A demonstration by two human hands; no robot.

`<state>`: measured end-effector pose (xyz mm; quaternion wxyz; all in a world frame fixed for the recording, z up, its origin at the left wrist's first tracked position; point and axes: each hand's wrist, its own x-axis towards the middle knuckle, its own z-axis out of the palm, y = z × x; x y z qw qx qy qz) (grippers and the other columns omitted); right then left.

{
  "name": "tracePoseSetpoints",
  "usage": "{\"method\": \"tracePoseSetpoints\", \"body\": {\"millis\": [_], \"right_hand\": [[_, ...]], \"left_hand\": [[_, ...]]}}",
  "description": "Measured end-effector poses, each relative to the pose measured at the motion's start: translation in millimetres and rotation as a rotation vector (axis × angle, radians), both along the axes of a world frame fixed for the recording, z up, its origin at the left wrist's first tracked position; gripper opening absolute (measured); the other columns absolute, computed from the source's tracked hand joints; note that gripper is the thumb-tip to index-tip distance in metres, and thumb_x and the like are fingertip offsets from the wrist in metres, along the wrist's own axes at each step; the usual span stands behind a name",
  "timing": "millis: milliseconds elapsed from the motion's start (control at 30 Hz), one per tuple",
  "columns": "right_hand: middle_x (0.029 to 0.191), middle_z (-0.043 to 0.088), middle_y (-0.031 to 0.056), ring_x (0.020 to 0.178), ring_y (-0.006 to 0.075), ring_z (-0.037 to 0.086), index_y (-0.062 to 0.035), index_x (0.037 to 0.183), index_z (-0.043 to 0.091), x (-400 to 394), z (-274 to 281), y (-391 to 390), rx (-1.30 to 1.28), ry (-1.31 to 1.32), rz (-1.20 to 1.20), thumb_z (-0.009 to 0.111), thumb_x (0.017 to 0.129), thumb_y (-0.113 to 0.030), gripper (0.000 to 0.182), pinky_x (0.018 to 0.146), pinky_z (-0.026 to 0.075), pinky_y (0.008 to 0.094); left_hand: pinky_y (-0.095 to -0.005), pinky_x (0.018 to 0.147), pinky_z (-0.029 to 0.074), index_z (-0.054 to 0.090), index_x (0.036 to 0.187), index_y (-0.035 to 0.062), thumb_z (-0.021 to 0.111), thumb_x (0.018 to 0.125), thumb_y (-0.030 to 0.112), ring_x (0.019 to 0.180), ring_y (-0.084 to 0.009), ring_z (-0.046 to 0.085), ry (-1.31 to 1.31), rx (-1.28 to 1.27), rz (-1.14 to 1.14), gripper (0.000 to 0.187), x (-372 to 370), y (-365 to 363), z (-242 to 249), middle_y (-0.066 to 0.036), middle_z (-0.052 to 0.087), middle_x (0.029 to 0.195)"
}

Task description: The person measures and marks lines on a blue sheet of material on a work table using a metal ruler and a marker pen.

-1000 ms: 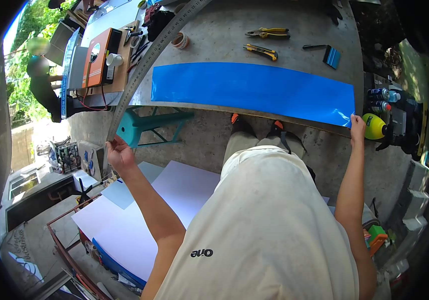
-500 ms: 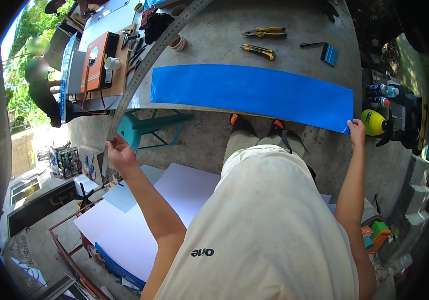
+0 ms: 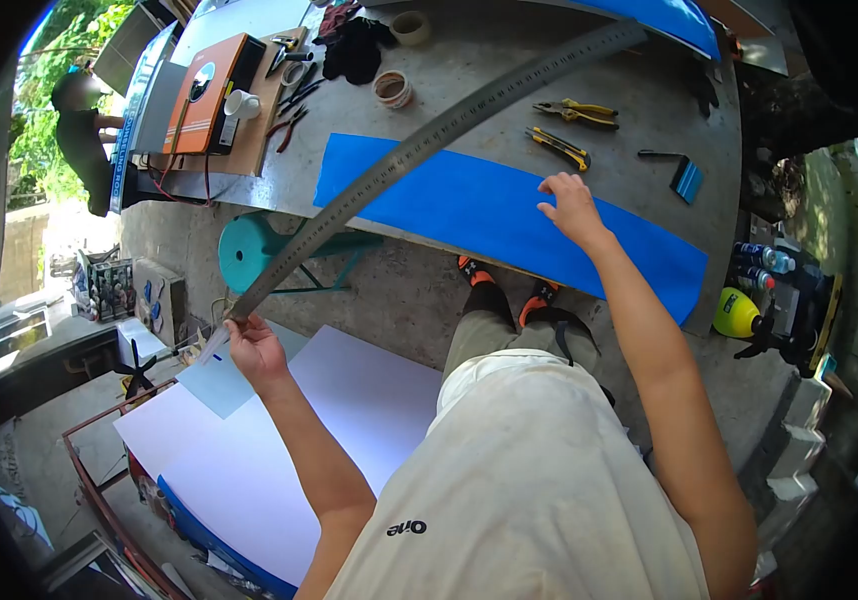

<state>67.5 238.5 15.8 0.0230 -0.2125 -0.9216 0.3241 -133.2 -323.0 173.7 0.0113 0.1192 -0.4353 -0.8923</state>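
Note:
My left hand [image 3: 257, 348] is closed around the lower end of a long metal ruler [image 3: 414, 152]. The ruler slants up and away over the table, crossing above the left part of a blue sheet [image 3: 469, 205]. That sheet lies along the table's near edge. Over the sheet's right half hovers my right hand [image 3: 571, 208], its fingers slightly bent and apart, nothing in them. Just beyond it are a yellow-black utility knife [image 3: 557, 148] and yellow-handled pliers [image 3: 577, 113]. A blue squeegee [image 3: 687, 182] lies farther right.
An orange-fronted device [image 3: 211, 95] and a white cup [image 3: 241, 104] are at the table's left. Black gloves [image 3: 357, 50] lie at the back. Below the table stands a teal stool [image 3: 246, 255]. White sheets [image 3: 359, 390] lie behind me. Another person [image 3: 79, 130] is at far left.
My right hand has let go of the blue sheet's right corner and moved left over it. The ruler has swung down to the right, across the table.

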Motion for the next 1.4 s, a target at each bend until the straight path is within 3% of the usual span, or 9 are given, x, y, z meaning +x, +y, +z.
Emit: {"method": "tracePoseSetpoints", "body": {"millis": [267, 333, 467, 667, 767, 833, 1167, 1367, 1400], "right_hand": [[0.124, 0.061, 0.0161, 0.124, 0.0368, 0.058, -0.0101, 0.121, 0.065, -183.4, -32.7, -57.8, 0.125, -0.102, 0.128, 0.088, 0.081, -0.019, 0.046, 0.102, 0.05, 0.0491], [0.125, 0.065, 0.0192, 0.128, 0.0395, 0.057, -0.0065, 0.116, 0.068, -207.0, -35.4, -66.3, 0.118, -0.163, 0.099, 0.076, 0.089, -0.033, 0.039, 0.104, 0.048, 0.0503], [0.135, 0.062, 0.0126, 0.133, 0.0366, 0.057, -0.0081, 0.134, 0.056, -235.1, -32.9, -90.2, 0.173, -0.461, 0.101, 0.101, 0.068, -0.024, 0.081, 0.108, 0.049, 0.0561], [0.133, 0.067, 0.0168, 0.129, 0.0403, 0.062, -0.0075, 0.125, 0.07, -242.1, -50.8, -73.7, -0.048, -0.515, 0.205, 0.095, 0.076, -0.021, 0.057, 0.107, 0.053, 0.0516], [0.13, 0.067, 0.0166, 0.125, 0.039, 0.064, -0.0066, 0.132, 0.071, -238.0, -9.8, -85.5, -0.107, -0.374, 0.389, 0.087, 0.084, -0.022, 0.053, 0.106, 0.054, 0.0474], [0.116, 0.072, 0.0189, 0.116, 0.0425, 0.066, -0.004, 0.117, 0.07, -238.4, 25.0, -100.8, -0.19, -0.205, 0.413, 0.078, 0.086, -0.016, 0.034, 0.097, 0.054, 0.051], [0.101, 0.072, 0.0304, 0.1, 0.0529, 0.068, -0.0019, 0.116, 0.058, -225.3, 222.7, -111.2, -0.411, 0.692, -0.201, 0.074, 0.089, -0.009, 0.033, 0.084, 0.055, 0.0552], [0.1, 0.072, 0.0108, 0.093, 0.0171, 0.068, -0.002, 0.117, 0.062, -130.7, 265.8, -36.7, -0.297, 1.146, -0.68, 0.075, 0.091, -0.003, 0.029, 0.086, 0.054, 0.0359], [0.1, 0.071, 0.013, 0.093, 0.0222, 0.068, -0.0011, 0.117, 0.061, -113.1, 268.6, -26.5, -0.308, 1.192, -0.731, 0.074, 0.091, -0.003, 0.029, 0.086, 0.053, 0.0382]], "left_hand": [[-0.0316, 0.095, 0.064, 0.065, 0.126, -0.0027, 0.057, 0.112, 0.023, 0.105, -0.0196, 0.075, -0.064, 0.057, 0.091, 0.03, 53.2, -87.8, -22.9, -0.012, 0.075, 0.118], [-0.0318, 0.094, 0.065, 0.066, 0.123, -0.0039, 0.058, 0.112, 0.021, 0.106, -0.0191, 0.075, -0.121, 0.042, 0.209, 0.029, 51.1, -99.1, -20.1, -0.011, 0.075, 0.118], [-0.0303, 0.088, 0.066, 0.065, 0.123, -0.0057, 0.058, 0.112, 0.021, 0.103, -0.0209, 0.074, -0.1, 0.071, 0.166, 0.03, 16.7, -118.3, -18.5, -0.012, 0.075, 0.116], [-0.0309, 0.084, 0.065, 0.064, 0.122, -0.0058, 0.058, 0.112, 0.018, 0.093, -0.0234, 0.072, -0.086, 0.104, 0.112, 0.027, -76.7, -124.0, -27.8, -0.016, 0.073, 0.109], [-0.0326, 0.087, 0.064, 0.064, 0.119, -0.0063, 0.059, 0.111, 0.018, 0.095, -0.0241, 0.072, -0.05, 0.178, -0.001, 0.026, -110.8, -112.7, -29.7, -0.018, 0.072, 0.11], [-0.0335, 0.088, 0.065, 0.065, 0.117, -0.0073, 0.061, 0.11, 0.017, 0.095, -0.0249, 0.072, -0.048, 0.191, 0.015, 0.026, -132.3, -112.1, -29.8, -0.018, 0.073, 0.109], [-0.0348, 0.092, 0.065, 0.06, 0.118, -0.0106, 0.059, 0.11, 0.015, 0.102, -0.0292, 0.071, 0.047, 0.309, -0.15, 0.027, -184.5, -41.0, 23.9, -0.024, 0.065, 0.114], [-0.0339, 0.09, 0.065, 0.06, 0.118, -0.0088, 0.056, 0.112, 0.016, 0.099, -0.0271, 0.071, 0.034, 0.275, -0.289, 0.026, -172.2, 7.2, 51.4, -0.023, 0.067, 0.113], [-0.0332, 0.088, 0.065, 0.06, 0.118, -0.0085, 0.056, 0.112, 0.016, 0.098, -0.0256, 0.071, 0.055, 0.277, -0.329, 0.026, -172.5, 13.4, 48.7, -0.021, 0.068, 0.112]]}}
